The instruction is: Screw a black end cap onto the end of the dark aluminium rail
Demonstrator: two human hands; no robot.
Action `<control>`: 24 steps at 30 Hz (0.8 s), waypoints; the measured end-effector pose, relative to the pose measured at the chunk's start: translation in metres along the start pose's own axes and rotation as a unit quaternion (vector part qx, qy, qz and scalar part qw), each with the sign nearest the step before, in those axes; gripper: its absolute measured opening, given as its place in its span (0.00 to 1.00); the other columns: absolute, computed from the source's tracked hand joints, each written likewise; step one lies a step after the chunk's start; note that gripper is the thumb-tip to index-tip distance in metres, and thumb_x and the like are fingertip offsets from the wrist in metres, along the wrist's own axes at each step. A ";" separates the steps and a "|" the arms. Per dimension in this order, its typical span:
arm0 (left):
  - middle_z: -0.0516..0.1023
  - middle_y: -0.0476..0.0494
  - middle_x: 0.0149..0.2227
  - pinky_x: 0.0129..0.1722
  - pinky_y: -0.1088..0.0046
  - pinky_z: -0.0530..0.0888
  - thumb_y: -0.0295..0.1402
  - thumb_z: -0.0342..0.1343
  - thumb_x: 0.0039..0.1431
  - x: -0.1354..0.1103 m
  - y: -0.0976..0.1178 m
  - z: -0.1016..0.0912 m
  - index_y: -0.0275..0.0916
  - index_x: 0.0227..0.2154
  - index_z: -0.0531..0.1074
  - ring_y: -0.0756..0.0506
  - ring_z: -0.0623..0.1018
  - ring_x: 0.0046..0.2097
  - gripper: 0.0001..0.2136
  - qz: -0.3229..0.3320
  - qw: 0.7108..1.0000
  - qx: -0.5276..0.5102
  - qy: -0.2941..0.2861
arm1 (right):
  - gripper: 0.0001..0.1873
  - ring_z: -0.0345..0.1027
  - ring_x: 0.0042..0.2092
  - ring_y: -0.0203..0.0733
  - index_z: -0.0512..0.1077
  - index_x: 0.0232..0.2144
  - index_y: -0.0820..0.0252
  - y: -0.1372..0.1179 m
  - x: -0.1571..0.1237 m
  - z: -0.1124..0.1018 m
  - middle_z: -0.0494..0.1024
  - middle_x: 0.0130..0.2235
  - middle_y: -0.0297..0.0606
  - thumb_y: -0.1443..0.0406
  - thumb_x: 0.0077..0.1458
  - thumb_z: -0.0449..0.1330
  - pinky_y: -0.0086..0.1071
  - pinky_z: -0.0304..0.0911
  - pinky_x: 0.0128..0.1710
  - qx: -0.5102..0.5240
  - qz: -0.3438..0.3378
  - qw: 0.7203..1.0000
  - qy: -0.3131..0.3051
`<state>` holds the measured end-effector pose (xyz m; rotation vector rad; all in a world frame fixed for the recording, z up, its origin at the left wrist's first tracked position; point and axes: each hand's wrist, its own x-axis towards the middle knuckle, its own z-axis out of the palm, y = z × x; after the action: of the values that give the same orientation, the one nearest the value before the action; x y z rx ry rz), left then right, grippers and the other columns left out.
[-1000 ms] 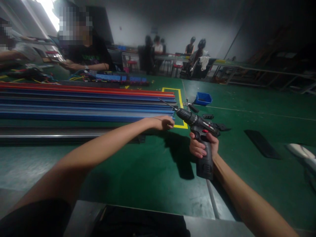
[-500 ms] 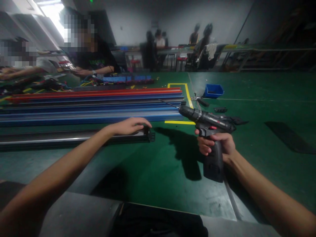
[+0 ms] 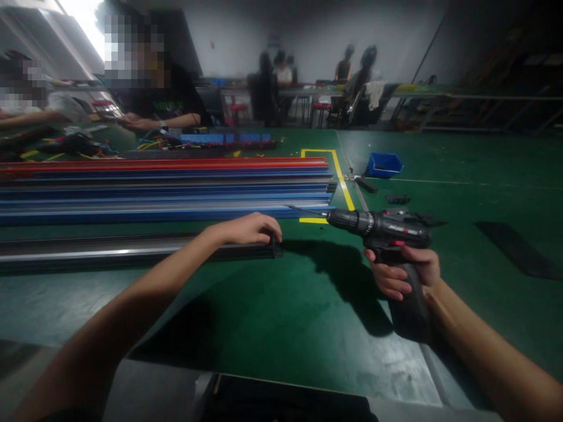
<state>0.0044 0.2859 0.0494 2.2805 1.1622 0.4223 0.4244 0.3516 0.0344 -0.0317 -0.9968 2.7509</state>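
Observation:
My right hand (image 3: 402, 272) is wrapped round the grip of a black cordless drill (image 3: 387, 231), held above the green table with its long bit pointing left. My left hand (image 3: 250, 228) rests palm-down, fingers curled, on the right end of a long black metal rail (image 3: 132, 249) lying along the table. Behind that rail lies a stack of long blue, grey and red rails (image 3: 167, 187).
A small blue bin (image 3: 383, 164) and a few dark small parts (image 3: 398, 199) sit at the back right near yellow floor-tape markings (image 3: 341, 176). A dark flat strip (image 3: 519, 249) lies at the right. Other people sit at the far left and back.
My left hand came back from the blue rails onto the black rail's end. The drill levelled out and drifted right and down.

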 end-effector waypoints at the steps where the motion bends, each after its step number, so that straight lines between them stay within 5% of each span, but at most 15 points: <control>1: 0.85 0.43 0.46 0.51 0.72 0.76 0.21 0.57 0.60 0.001 -0.002 0.002 0.40 0.44 0.83 0.47 0.83 0.48 0.14 -0.008 1.000 -0.005 -0.006 | 0.24 0.47 0.21 0.29 0.72 0.52 0.70 0.004 -0.003 -0.004 0.57 0.25 0.24 0.54 0.65 0.61 0.28 0.71 0.30 -0.003 0.004 1.000 0.014; 6: 0.86 0.43 0.44 0.50 0.72 0.76 0.19 0.55 0.58 0.001 -0.006 0.007 0.38 0.41 0.82 0.46 0.83 0.46 0.14 -0.030 0.999 -0.045 -0.005 | 0.17 0.47 0.20 0.29 0.75 0.50 0.68 0.007 -0.013 -0.016 0.57 0.25 0.25 0.60 0.66 0.59 0.28 0.72 0.28 0.005 0.024 0.996 0.090; 24: 0.84 0.44 0.47 0.52 0.69 0.74 0.25 0.51 0.69 -0.003 0.001 0.011 0.40 0.40 0.81 0.46 0.81 0.50 0.12 -0.050 0.998 -0.022 0.010 | 0.16 0.60 0.18 0.33 0.82 0.45 0.68 0.006 -0.021 -0.018 0.66 0.22 0.30 0.64 0.57 0.65 0.32 0.74 0.24 0.042 0.170 0.966 0.189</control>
<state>0.0092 0.2797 0.0415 2.1736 1.2589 0.4279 0.4451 0.3544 0.0160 -0.7505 -0.8295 2.9150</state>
